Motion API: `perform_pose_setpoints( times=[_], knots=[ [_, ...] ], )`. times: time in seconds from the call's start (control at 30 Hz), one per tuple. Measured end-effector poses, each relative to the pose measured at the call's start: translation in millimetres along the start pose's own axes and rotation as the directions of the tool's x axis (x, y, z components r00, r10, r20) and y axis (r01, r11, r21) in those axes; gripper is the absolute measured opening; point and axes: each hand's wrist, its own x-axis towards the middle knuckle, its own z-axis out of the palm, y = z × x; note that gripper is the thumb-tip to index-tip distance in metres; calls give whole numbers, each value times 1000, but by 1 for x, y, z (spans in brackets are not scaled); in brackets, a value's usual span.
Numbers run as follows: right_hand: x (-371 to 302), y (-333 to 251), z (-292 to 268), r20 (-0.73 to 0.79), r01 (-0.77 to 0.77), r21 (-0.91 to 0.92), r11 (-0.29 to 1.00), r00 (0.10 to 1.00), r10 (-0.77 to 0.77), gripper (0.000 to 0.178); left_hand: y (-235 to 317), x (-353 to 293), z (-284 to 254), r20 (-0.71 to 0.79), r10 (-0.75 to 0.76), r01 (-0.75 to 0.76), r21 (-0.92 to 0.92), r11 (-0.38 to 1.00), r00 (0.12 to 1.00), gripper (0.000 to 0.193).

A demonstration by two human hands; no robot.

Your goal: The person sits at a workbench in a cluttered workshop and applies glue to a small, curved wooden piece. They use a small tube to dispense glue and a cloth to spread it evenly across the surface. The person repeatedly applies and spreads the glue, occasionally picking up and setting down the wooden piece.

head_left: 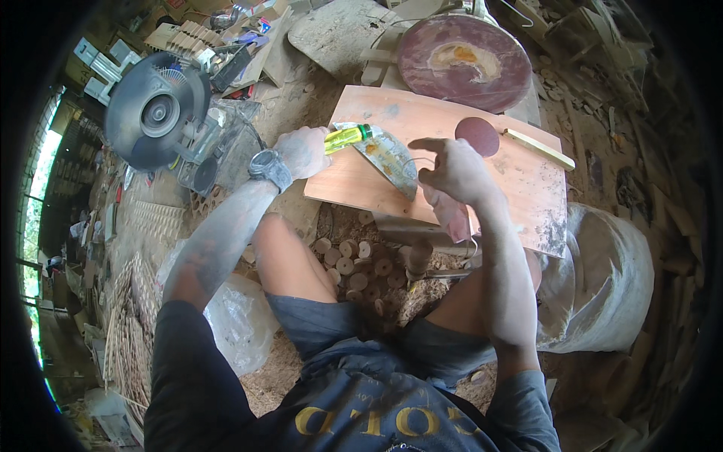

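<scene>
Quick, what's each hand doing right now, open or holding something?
Left hand: closed, holding a yellow-green handle.
Right hand: partly curled; whether it holds anything can't be told.

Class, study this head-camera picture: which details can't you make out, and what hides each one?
All in the head view:
Yellow handle: one end is hidden inside the left hand.
Pink cloth: the back of the right hand hides whether it is gripped.
Wooden discs: too crowded and shadowed to count; the board may hide some.
Shirt: cut off by the lower edge.
</scene>
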Motion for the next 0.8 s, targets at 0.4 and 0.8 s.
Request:
perform_pose_setpoints(
  times=[0.4, 0.8],
  knots=[
    [6, 22, -22, -350, 292, 905, 308, 924, 155, 39, -19, 7, -40, -84, 87, -63, 255, 965, 993, 31],
    [19, 54, -22, -342, 342, 936, 83, 828, 445, 35, -35, -16, -117, -256, -82, 144, 234, 962, 963, 33]
  ],
)
